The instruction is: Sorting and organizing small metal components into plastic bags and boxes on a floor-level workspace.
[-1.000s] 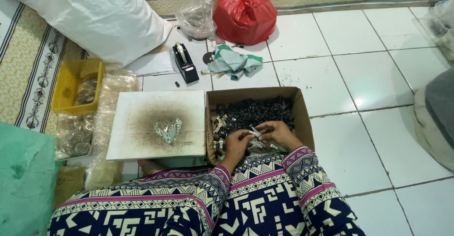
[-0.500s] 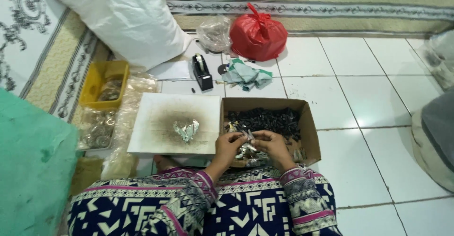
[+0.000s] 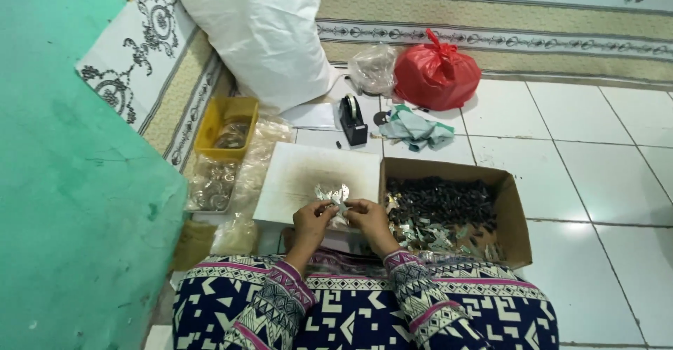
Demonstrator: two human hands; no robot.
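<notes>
Both hands meet at the near edge of the white board point(image 3: 308, 175), right beside the cardboard box point(image 3: 512, 210) of dark and silvery bits. The left hand point(image 3: 313, 218) and right hand point(image 3: 366, 217) are both curled shut, pinching a small silvery piece point(image 3: 341, 208) between the fingertips. It's too tiny to tell its long axis or which way it points. Just past it on the board sits a little pile of shiny pieces point(image 3: 331, 193). A black tape dispenser point(image 3: 352, 120) and a red bag point(image 3: 434, 75) are farther back.
</notes>
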